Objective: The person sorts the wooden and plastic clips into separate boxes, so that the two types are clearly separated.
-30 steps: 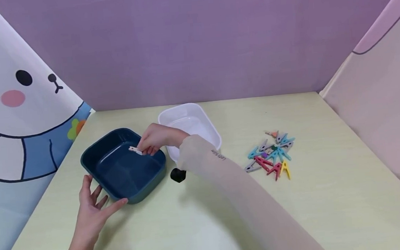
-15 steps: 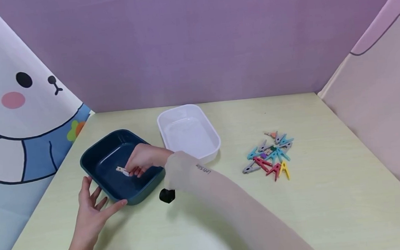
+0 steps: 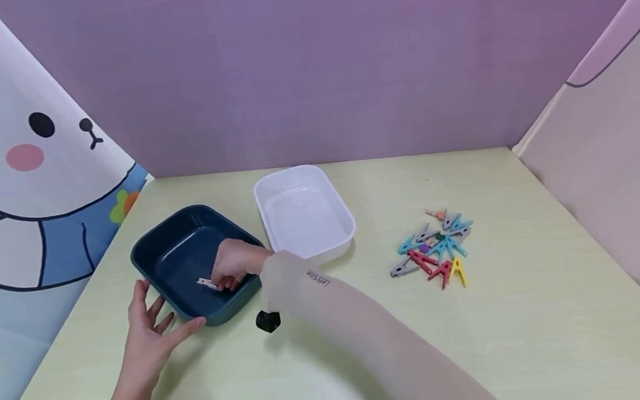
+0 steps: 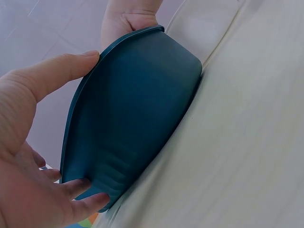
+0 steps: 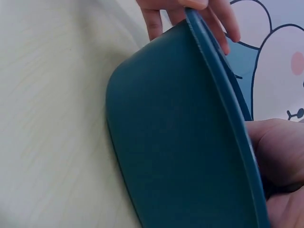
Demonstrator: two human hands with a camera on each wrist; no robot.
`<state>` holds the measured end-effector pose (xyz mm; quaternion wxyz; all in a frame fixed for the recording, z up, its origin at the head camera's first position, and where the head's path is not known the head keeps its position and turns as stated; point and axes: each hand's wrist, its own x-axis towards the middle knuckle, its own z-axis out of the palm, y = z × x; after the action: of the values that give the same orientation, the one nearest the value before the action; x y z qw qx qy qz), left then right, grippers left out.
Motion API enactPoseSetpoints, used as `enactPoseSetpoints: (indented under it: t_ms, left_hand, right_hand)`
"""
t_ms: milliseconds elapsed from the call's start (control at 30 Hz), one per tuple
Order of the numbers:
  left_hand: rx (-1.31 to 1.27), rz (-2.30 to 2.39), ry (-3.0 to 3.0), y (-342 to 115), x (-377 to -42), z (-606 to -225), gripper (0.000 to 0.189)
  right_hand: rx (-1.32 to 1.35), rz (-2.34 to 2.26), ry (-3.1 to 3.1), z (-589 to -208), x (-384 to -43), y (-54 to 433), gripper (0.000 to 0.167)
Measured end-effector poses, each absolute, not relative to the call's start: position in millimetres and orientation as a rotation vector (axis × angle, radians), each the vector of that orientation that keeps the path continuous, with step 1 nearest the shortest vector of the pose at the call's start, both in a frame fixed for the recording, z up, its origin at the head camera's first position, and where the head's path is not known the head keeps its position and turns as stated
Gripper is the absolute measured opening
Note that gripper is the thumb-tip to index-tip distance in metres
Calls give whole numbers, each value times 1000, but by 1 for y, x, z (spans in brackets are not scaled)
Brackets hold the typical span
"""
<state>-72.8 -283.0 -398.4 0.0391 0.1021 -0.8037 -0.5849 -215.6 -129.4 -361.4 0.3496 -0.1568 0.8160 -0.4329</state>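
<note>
White peg (image 3: 207, 284) pinched, the right hand (image 3: 234, 265) is inside the blue tub (image 3: 230, 310), which the spread-out left hand (image 3: 149, 337) touches, likely to stop it sliding.

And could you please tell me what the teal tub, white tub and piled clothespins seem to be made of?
Teal tub: probably plastic, satin finish, from soft highlights inside. White tub: likely glossy plastic, from its pale reflections. Piled clothespins: apparently mostly plastic, given their solid, even colours; finish too small to judge.
</note>
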Motion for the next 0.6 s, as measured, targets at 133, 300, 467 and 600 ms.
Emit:
enactPoseSetpoints:
  t_ms: [133,300,467,600]
  left_hand:
    - [303,-1788,-2465,-283,-73,-398,125]
    - [290,-1778,-2469,-282,-74,-398,124]
    - [294,-1780,-2467,-282,-74,-398,125]
    - [308,-1781,-2465,-283,-74,-398,125]
  right_hand:
    - [-383,-1115,2131,-362,-215,-132,19]
    - [-382,-1116,2154,-363,-215,-133,19]
    - [-402,-1116,2150,-363,-216,-134,15]
    - [-441,-1117,2136,-359,-217,-133,10]
